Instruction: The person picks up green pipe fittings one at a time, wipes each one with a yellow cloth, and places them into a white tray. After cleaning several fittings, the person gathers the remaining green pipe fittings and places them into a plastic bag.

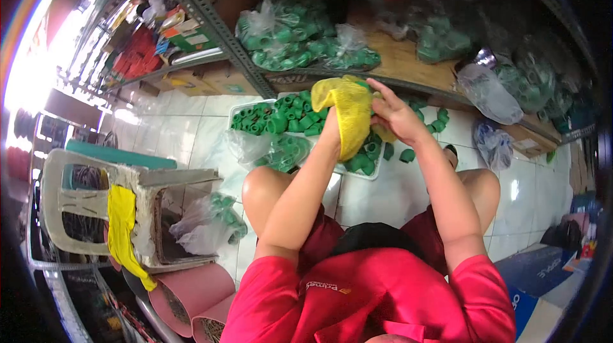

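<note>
In front of me, a yellow cloth drapes over my left hand and hides most of its fingers, which look closed around the cloth. My right hand meets the cloth from the right, its fingers bent against it. Between the hands, a bit of a green pipe fitting shows at the top of the cloth; the rest is covered. Below them, white trays hold many green pipe fittings. More loose fittings lie on the tiles to the right.
Clear bags of green fittings lie beside the trays and on the metal shelf ahead. At left stands a worn plastic chair with a yellow cloth strip, near pink containers. A blue box sits at right.
</note>
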A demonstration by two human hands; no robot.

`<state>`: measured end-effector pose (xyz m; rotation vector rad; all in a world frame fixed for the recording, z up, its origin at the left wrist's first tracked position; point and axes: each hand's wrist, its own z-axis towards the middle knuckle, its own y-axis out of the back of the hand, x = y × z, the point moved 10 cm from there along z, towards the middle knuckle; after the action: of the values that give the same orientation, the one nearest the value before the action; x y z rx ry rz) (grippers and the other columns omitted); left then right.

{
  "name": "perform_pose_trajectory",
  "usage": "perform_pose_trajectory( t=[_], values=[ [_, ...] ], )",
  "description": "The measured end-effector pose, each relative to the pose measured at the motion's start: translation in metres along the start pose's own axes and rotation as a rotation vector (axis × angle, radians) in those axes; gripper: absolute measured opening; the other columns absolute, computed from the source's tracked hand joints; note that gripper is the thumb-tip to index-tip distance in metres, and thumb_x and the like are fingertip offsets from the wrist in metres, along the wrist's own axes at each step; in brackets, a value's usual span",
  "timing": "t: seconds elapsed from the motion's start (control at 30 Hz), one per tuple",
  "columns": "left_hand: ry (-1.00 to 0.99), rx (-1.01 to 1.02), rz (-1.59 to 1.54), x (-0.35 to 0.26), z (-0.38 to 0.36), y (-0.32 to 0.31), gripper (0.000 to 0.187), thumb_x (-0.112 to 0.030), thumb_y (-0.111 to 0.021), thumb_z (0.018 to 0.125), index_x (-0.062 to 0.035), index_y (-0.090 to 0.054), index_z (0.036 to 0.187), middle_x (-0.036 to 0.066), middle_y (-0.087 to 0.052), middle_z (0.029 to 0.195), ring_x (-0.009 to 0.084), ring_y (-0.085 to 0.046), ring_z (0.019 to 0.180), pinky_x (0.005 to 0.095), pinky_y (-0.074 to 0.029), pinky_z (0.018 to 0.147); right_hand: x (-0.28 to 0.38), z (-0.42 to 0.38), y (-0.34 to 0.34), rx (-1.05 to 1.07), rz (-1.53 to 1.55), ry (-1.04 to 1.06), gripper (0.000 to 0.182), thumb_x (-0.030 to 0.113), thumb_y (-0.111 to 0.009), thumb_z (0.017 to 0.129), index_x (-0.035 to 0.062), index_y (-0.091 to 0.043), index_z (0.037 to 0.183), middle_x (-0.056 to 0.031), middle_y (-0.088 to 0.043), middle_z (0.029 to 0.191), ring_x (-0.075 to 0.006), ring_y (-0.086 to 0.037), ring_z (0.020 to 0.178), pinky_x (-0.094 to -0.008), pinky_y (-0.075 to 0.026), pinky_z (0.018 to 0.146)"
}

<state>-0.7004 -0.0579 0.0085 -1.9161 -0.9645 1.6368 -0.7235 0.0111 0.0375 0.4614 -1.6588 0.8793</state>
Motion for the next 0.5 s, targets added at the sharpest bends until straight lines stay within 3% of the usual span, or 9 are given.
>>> perform_pose_trajectory(
  t=[0.13, 0.17, 0.2, 0.23, 0.27, 0.33, 0.4, 0.47, 0.5],
  values=[
    [-0.048, 0.184, -0.292, 0.006, 0.012, 0.018, 0.022, -0.029, -0.044, 0.087, -0.0113, -0.051, 0.098, 0.003, -0.055, 0.083, 0.0154, -0.055, 0.071, 0.0307, -0.048, 0.059, 0.001, 0.000, 0.002, -0.180, -0.415, 0.052, 0.042, 0.023, -0.051, 0.085, 0.0066, -0.035, 0.121, -0.0069, -0.052, 0.091, -0.0139, -0.050, 0.077, -0.0287, -0.043, 0.071],
    [-0.089, 0.089, -0.237, 0.004, 0.013, 0.031, 0.021, -0.029, -0.044, 0.087, -0.0118, -0.051, 0.096, 0.002, -0.054, 0.081, 0.0150, -0.055, 0.070, 0.0314, -0.047, 0.059, -0.001, 0.003, -0.007, -0.154, -0.451, 0.315, 0.040, 0.016, -0.042, 0.089, 0.0084, -0.028, 0.125, -0.0057, -0.047, 0.098, -0.0120, -0.047, 0.082, -0.0276, -0.040, 0.077],
    [-0.136, -0.008, -0.181, 0.000, 0.014, 0.044, 0.020, -0.029, -0.043, 0.087, -0.0123, -0.051, 0.095, 0.002, -0.053, 0.079, 0.0146, -0.054, 0.070, 0.0322, -0.047, 0.058, -0.005, -0.001, -0.015, -0.141, -0.609, 0.188, 0.041, 0.017, -0.041, 0.089, 0.0062, -0.026, 0.126, -0.0107, -0.048, 0.104, -0.0173, -0.050, 0.090, -0.0302, -0.039, 0.082],
    [-0.161, -0.121, -0.114, -0.003, 0.011, 0.049, 0.021, -0.029, -0.043, 0.088, -0.0117, -0.052, 0.095, 0.003, -0.054, 0.081, 0.0157, -0.055, 0.071, 0.0327, -0.047, 0.060, 0.002, -0.006, -0.020, -0.188, -0.660, 0.376, 0.044, 0.018, -0.042, 0.089, 0.0062, -0.025, 0.128, -0.0181, -0.047, 0.113, -0.0267, -0.049, 0.103, -0.0341, -0.036, 0.088],
    [-0.197, -0.238, -0.043, -0.012, 0.004, 0.050, 0.022, -0.029, -0.042, 0.088, -0.0111, -0.052, 0.096, 0.004, -0.055, 0.082, 0.0168, -0.055, 0.073, 0.0332, -0.047, 0.062, 0.005, -0.008, -0.021, -0.193, -0.741, 0.338, 0.046, 0.024, -0.042, 0.087, 0.0072, -0.025, 0.126, -0.0279, -0.049, 0.108, -0.0397, -0.050, 0.098, -0.0420, -0.039, 0.083],
    [-0.144, -0.342, -0.020, -0.018, -0.006, 0.042, 0.023, -0.028, -0.044, 0.087, -0.0101, -0.052, 0.100, 0.006, -0.057, 0.089, 0.0194, -0.056, 0.077, 0.0332, -0.048, 0.067, 0.020, -0.015, -0.029, -0.172, -0.809, 0.372, 0.050, 0.028, -0.043, 0.087, 0.0101, -0.022, 0.129, -0.0278, -0.048, 0.110, -0.0417, -0.049, 0.099, -0.0445, -0.040, 0.079],
    [-0.158, -0.114, -0.057, -0.017, 0.000, 0.037, 0.027, -0.028, -0.045, 0.086, -0.0091, -0.051, 0.104, 0.008, -0.057, 0.094, 0.0218, -0.056, 0.081, 0.0338, -0.047, 0.071, 0.023, -0.015, -0.025, -0.203, -0.764, 0.426, 0.052, 0.032, -0.041, 0.088, 0.0108, -0.021, 0.130, -0.0266, -0.050, 0.108, -0.0390, -0.051, 0.095, -0.0423, -0.042, 0.075],
    [-0.237, -0.205, 0.212, -0.027, -0.003, 0.041, 0.030, -0.031, -0.045, 0.086, -0.0094, -0.050, 0.106, 0.007, -0.057, 0.092, 0.0232, -0.056, 0.081, 0.0347, -0.047, 0.072, 0.029, -0.016, -0.021, -0.223, -0.722, 0.482, 0.054, 0.036, -0.040, 0.088, 0.0116, -0.019, 0.131, -0.0254, -0.051, 0.106, -0.0364, -0.054, 0.090, -0.0401, -0.045, 0.070],
    [-0.415, -0.191, 0.951, -0.043, -0.011, 0.021, 0.029, -0.029, -0.044, 0.087, -0.0081, -0.049, 0.106, 0.009, -0.057, 0.093, 0.0235, -0.056, 0.083, 0.0360, -0.047, 0.072, 0.022, -0.012, -0.006, -0.275, -0.418, 0.309, 0.049, 0.036, -0.039, 0.089, 0.0101, -0.025, 0.128, -0.0199, -0.053, 0.098, -0.0278, -0.053, 0.080, -0.0341, -0.044, 0.064]
  ],
)
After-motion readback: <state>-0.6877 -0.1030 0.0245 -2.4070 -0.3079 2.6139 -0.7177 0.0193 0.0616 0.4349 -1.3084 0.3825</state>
